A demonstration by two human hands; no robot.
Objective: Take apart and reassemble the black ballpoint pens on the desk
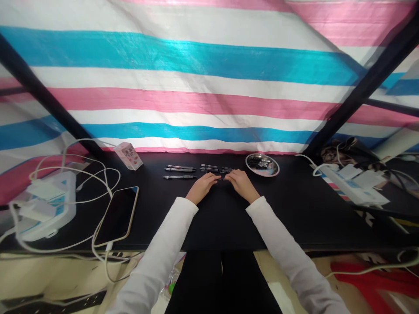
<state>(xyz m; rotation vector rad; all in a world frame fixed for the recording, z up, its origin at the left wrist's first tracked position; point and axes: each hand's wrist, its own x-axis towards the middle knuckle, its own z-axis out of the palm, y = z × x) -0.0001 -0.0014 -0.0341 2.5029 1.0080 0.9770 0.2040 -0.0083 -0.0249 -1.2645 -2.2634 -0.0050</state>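
From my remote seat, I see my left hand [202, 187] and right hand [241, 184] lying palm down on the black worktop [288, 218]. Their fingers [218, 177] are open and gently curved, gripping nothing, with the tips of both hands pointing inward and almost meeting. Just ahead of the fingertips lies a short row of black pens [212, 168]. At this size, I cannot tell whether the right fingertips touch the nearest one. Further left of the fingers are a tight pair of black pens [180, 168] and a single black pen [180, 177] just below them. Ahead and to the right of the fingers sits a round steel dish [262, 165] holding dark items, probably more pens.

These pens look slim and round and lie close together, so I'd judge that a light fingertip pinch from above suits them best, without pressing down or brushing the neighbouring pens out of line.

Well left of the fingers, a smartphone [117, 216] lies beside a white power strip [46, 205] and looped white cables [108, 179].
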